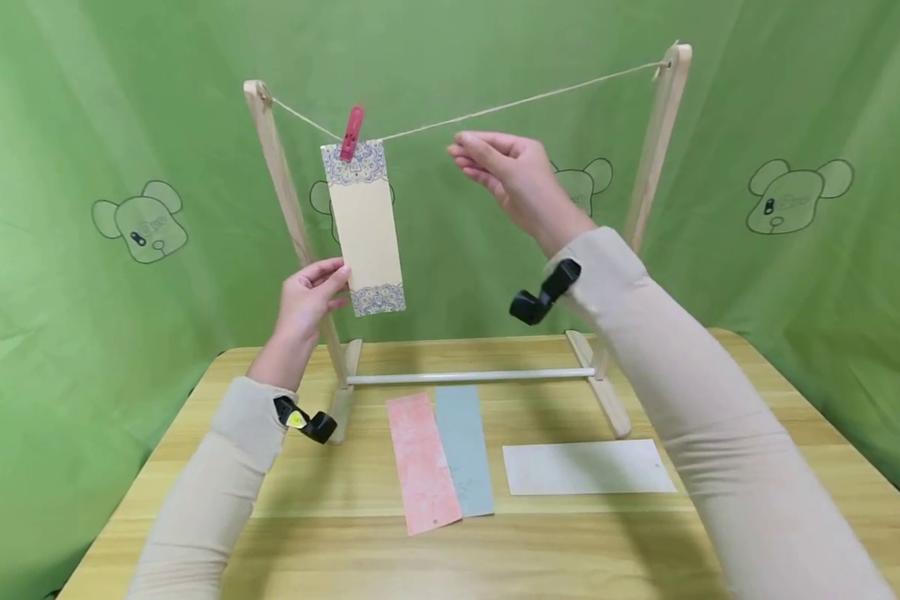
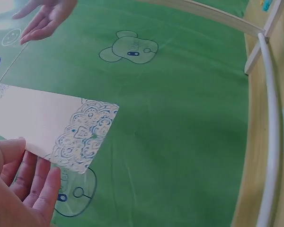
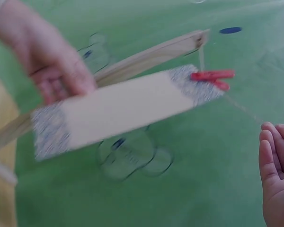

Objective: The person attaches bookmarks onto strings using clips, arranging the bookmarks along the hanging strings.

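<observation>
A cream paper bookmark (image 1: 366,225) with blue lace-like patterns at both ends hangs from a string (image 1: 510,106). One red clothespin (image 1: 352,133) clamps its top edge there. My left hand (image 1: 311,296) pinches the bookmark's lower left edge between thumb and fingers, also plain in the left wrist view. To the right of the bookmark, my right hand (image 1: 513,179) is raised just below the string, apart from bookmark and clothespin. In the right wrist view its fingers (image 3: 277,151) are extended and grip nothing; whether they touch the string is unclear.
Wooden posts (image 1: 656,150) carry the string, joined low down by a white rod (image 1: 472,377). On the wooden table (image 1: 330,533) lie a pink bookmark (image 1: 422,467), partly over a blue one (image 1: 465,450), and a white one (image 1: 588,467). Green cloth (image 1: 450,42) hangs behind.
</observation>
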Tool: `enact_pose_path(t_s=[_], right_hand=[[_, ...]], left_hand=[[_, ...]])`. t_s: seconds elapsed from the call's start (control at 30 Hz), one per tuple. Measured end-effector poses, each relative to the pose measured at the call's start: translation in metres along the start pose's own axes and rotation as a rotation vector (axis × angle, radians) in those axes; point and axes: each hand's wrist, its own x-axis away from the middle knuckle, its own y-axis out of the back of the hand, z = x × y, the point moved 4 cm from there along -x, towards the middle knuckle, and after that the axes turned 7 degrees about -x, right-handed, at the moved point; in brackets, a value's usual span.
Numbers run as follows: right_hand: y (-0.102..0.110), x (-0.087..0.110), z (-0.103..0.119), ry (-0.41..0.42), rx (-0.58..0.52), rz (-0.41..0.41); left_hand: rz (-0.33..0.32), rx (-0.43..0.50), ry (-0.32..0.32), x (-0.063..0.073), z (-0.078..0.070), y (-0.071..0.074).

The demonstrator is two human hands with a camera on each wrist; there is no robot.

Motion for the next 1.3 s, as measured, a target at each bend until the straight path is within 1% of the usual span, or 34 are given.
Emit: enact_pose_path(t_s=[0.1,0.3,0.4,0.53,0.63,0.7,0.73,0.9,0.97,1.13,1.17,1.3], right_hand=[[0.018,0.014,-0.007,-0.029,0.064,0.009],[0.053,0.04,-0.021,-0.08,0.154,-0.007],[0.071,0.056,-0.025,-0.094,0.309,-0.016],[0.096,0.076,-0.031,-0.106,0.478,-0.042],[0.112,0.089,-0.035,-0.118,0.458,-0.062],[0.123,0.097,-0.036,-0.126,0.466,-0.078],[0.128,0.102,-0.037,-0.13,0.492,-0.084],[0.152,0.124,-0.039,-0.142,0.729,-0.1],[0.16,0.133,-0.04,-0.145,0.792,-0.107],[0.177,0.153,-0.042,-0.143,0.814,-0.141],[0.181,0.157,-0.043,-0.14,0.818,-0.145],[0.192,0.172,-0.047,-0.095,0.802,-0.118]], left_hand=[[0.026,-0.032,0.02,0.003,0.008,0.0],[0.036,-0.081,0.042,0.01,0.025,0.005],[0.05,-0.101,0.056,0.014,0.035,0.008],[0.093,-0.148,0.063,0.02,0.048,0.01],[0.131,-0.184,0.068,0.026,0.059,0.01],[0.149,-0.2,0.073,0.03,0.065,0.009],[0.155,-0.201,0.077,0.032,0.068,0.008],[0.17,-0.201,0.081,0.043,0.083,0.008],[0.184,-0.21,0.071,0.046,0.089,0.007],[0.232,-0.238,0.048,0.054,0.101,0.001],[0.237,-0.24,0.051,0.056,0.103,0.0],[0.25,-0.247,0.076,0.064,0.114,-0.001]])
